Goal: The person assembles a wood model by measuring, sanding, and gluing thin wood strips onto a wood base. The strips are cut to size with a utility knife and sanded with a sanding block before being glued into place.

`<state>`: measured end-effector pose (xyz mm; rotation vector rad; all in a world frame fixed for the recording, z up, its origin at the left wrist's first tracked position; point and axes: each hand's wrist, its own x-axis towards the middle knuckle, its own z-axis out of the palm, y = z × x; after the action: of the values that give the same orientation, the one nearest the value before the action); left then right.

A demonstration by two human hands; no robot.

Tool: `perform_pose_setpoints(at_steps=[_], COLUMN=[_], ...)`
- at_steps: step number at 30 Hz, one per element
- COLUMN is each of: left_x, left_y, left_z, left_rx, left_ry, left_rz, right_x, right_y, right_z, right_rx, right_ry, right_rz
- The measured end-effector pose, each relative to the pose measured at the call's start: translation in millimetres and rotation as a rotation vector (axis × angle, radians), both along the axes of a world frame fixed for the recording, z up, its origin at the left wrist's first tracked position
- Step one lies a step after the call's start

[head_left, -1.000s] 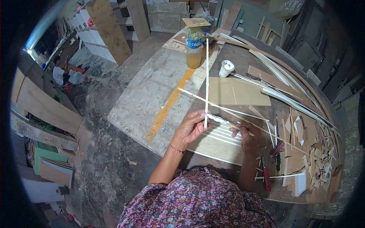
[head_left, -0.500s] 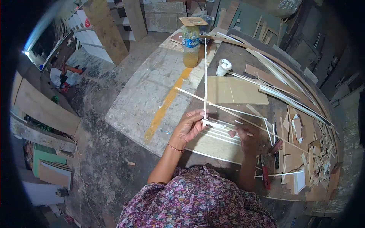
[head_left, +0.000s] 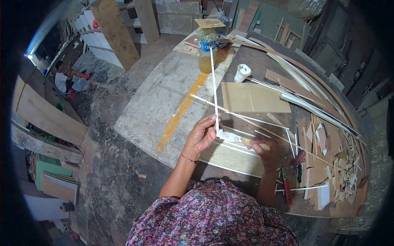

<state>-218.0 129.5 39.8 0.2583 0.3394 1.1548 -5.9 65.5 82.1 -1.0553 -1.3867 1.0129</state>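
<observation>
A thin pale wooden strip (head_left: pixel 214 84) slants up and away from my left hand (head_left: pixel 202 133), whose fingers are pinched around its lower end. My right hand (head_left: pixel 266 151) is closed on a short wooden-handled spreader (head_left: pixel 266 146). Its other end is coated in white paste (head_left: pixel 229 136) and meets the strip just beside my left fingertips; whether it is a blade or a brush I cannot make out. Beneath both hands lies a light wooden panel (head_left: pixel 230 158) with several white-edged strips along it.
A bottle of brownish liquid (head_left: pixel 207 59) stands at the table's far side, a small board on its top. Near it is a cup of white paste (head_left: pixel 242 73). A red-handled tool (head_left: pixel 287 192) and wood offcuts (head_left: pixel 342 176) lie at right. Someone (head_left: pixel 67 78) sits far left.
The strip's upper end has tilted left and toward me, now crossing in front of the bottle. My right hand has turned, bringing the spreader's handle and pasted end more into view.
</observation>
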Motion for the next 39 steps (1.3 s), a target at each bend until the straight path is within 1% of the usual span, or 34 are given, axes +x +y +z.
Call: perform_pose_setpoints(at_steps=[3,5,8,11,14,17,20,23,26,29,32,33,36,37,39], left_x=[-1,-1,1,3,0,-1,-1,0,1,2,2,2,6,8,10], left_y=[2,-1,-6,-4,-2,0,-4,-6,-9,-6,-5,-4,-7,-9,-8], left_z=[0,6,14,13,10,8,12,12,10,7,4,4,11,17,17], left_rx=[0.081,0.061,0.053,0.043,0.050,0.066,0.068,0.073,0.060,0.064,0.081,0.090,0.103,0.057,0.054], left_ry=[-0.120,-0.060,-0.021,-0.036,-0.073,-0.044,0.030,0.074,0.077,0.054,0.027,0.020,0.065,0.087,0.113], left_rz=[-0.077,-0.071,-0.077,-0.080,-0.077,-0.050,-0.037,-0.058,-0.079,-0.092,-0.108,-0.116,-0.114,-0.089,-0.080], right_x=[2,0,-10,-13,-3,8,1,-8,-7,-6,2,0,-3,-3,-6], right_y=[-2,3,8,10,9,9,12,13,19,17,15,14,18,18,18], right_z=[2,-6,-5,-16,-19,-29,-20,-12,-23,-30,-32,-28,-29,-34,-34], right_rx=[-0.033,-0.046,-0.020,-0.049,0.029,0.011,-0.032,-0.011,-0.023,-0.033,-0.036,-0.011,-0.029,-0.033,-0.099], right_ry=[0.057,0.086,0.110,0.211,0.099,0.064,0.421,0.487,0.397,0.382,0.327,0.313,0.545,0.601,0.608], right_rz=[-0.036,-0.107,-0.121,-0.040,0.039,-0.010,-0.050,-0.017,0.022,0.044,0.131,0.106,0.106,0.100,0.102])
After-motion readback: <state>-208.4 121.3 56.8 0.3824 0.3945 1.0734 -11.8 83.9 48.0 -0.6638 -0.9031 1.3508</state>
